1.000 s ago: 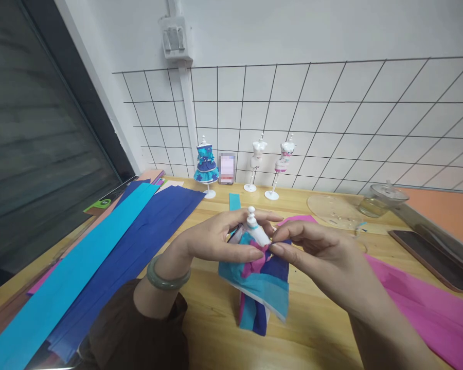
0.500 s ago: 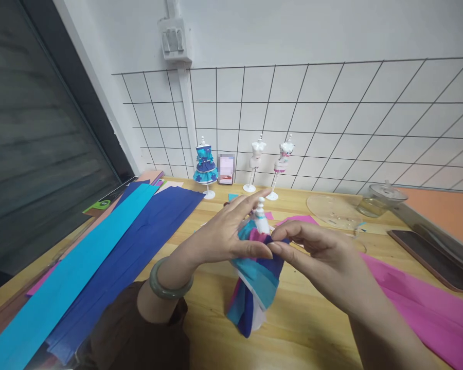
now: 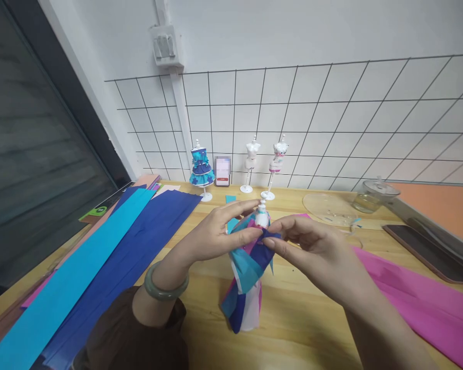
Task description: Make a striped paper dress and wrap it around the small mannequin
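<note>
A miniature dress form (image 3: 261, 218) with a white neck and shoulders stands upright between my hands, wearing a dress (image 3: 250, 275) of light blue, dark blue, pink and white panels. My left hand (image 3: 219, 234) curls round its far side, the thumb lying in front on the bodice and the fingertips partly hidden behind the neck. Between my right thumb and index finger, a dark blue edge of the dress is pinched at the bust; my right hand (image 3: 312, 244) comes in from the right. A green bangle (image 3: 165, 294) rings my left wrist.
Long blue sheets (image 3: 139, 257) lie at left, a pink sheet (image 3: 416, 303) at right. Along the wall stand a dressed mini form (image 3: 202, 167), a phone (image 3: 223, 171) and two paler forms (image 3: 251, 156). A lidded glass pot (image 3: 370, 198) and a dark phone (image 3: 428, 252) lie right.
My right fingers have drawn the pinched dark blue edge in closer to the bodice. The form has turned slightly, and the lower white panel shows more. The camera view has shifted a little.
</note>
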Demonstrator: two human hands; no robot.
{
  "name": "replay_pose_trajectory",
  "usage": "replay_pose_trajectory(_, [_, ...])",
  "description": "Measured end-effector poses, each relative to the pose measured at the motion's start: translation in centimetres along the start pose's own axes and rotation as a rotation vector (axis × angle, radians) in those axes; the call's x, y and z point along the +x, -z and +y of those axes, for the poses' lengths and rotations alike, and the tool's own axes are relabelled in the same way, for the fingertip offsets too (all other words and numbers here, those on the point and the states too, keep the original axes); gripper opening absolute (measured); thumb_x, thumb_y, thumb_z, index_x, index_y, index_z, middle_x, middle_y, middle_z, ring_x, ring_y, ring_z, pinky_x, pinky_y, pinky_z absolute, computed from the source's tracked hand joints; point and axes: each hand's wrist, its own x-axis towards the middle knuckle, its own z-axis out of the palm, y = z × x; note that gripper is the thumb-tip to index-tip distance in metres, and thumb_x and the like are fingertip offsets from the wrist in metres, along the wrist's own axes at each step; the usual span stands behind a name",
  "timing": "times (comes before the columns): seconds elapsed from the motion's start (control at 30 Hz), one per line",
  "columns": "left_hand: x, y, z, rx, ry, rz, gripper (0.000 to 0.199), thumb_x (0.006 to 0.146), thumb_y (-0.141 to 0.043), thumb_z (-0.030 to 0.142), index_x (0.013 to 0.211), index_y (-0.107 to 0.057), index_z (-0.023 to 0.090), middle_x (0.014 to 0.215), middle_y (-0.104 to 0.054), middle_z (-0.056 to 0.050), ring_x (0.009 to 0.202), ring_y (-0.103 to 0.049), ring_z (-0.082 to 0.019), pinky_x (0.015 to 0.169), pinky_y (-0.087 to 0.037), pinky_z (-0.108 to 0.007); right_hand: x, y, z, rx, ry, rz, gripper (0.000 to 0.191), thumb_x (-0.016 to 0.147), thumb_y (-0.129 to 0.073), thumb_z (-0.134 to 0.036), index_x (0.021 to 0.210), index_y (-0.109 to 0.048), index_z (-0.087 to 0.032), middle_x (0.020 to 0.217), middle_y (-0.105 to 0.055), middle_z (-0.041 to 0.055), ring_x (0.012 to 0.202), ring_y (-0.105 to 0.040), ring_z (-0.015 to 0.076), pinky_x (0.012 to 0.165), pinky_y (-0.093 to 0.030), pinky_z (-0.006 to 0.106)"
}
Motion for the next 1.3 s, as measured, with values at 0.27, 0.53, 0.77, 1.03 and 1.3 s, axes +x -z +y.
replay_pose_trajectory(0.27, [0.0,0.3,-0.7,-0.15,0.033,-0.031,0.048,0.083,-0.062,0.035,0.129,-0.051,0.027,0.13,-0.056,-0.006,0.117,-0.053,-0.024,0.101,-0.041,-0.039,0.4,-0.4,-0.1,0.285,-0.064,0.006,0.03,0.077,-0.071,-0.032,0.095,-0.049,-0.024,0.075,-0.066,-0.0029,0.073,-0.064,0.0128,0.065,-0.051,0.025])
replay_pose_trajectory(0.53, [-0.2,0.3,-1.4,-0.2,0.061,-0.05,0.05,0.085,-0.059,0.035,0.133,-0.046,0.03,0.136,-0.051,-0.005,0.125,-0.046,-0.026,0.105,-0.037,-0.041,-0.1,-0.4,-0.4,0.216,0.025,0.032,0.026,0.082,-0.067,-0.028,0.104,-0.054,-0.025,0.084,-0.069,-0.0005,0.081,-0.064,0.0126,0.071,-0.053,0.024])
replay_pose_trajectory(0.77, [-0.1,0.2,-1.1,-0.157,0.084,-0.051,0.06,0.079,-0.066,0.038,0.134,-0.044,0.029,0.138,-0.049,-0.007,0.127,-0.044,-0.029,0.106,-0.036,-0.045,0.0,-0.6,-0.2,0.187,0.075,0.038,0.024,0.084,-0.064,-0.027,0.107,-0.055,-0.027,0.087,-0.069,-0.0008,0.083,-0.065,0.0108,0.072,-0.055,0.02])
replay_pose_trajectory(1.03, [0.1,0.1,-1.0,-0.157,0.047,-0.033,0.056,0.081,-0.064,0.036,0.133,-0.046,0.029,0.134,-0.052,-0.007,0.121,-0.05,-0.026,0.104,-0.039,-0.043,-0.1,-0.5,0.2,0.027,0.175,0.117,0.027,0.084,-0.065,-0.027,0.109,-0.056,-0.03,0.09,-0.067,-0.0019,0.082,-0.065,0.0108,0.072,-0.056,0.022])
replay_pose_trajectory(1.3, [0.1,0.2,-0.9,-0.112,0.014,-0.046,0.053,0.083,-0.061,0.035,0.133,-0.045,0.028,0.139,-0.049,-0.006,0.125,-0.047,-0.026,0.104,-0.039,-0.04,-0.2,-0.6,-0.1,-0.08,0.26,0.132,0.026,0.085,-0.063,-0.024,0.11,-0.056,-0.029,0.091,-0.068,0.0001,0.083,-0.065,0.0135,0.075,-0.056,0.027])
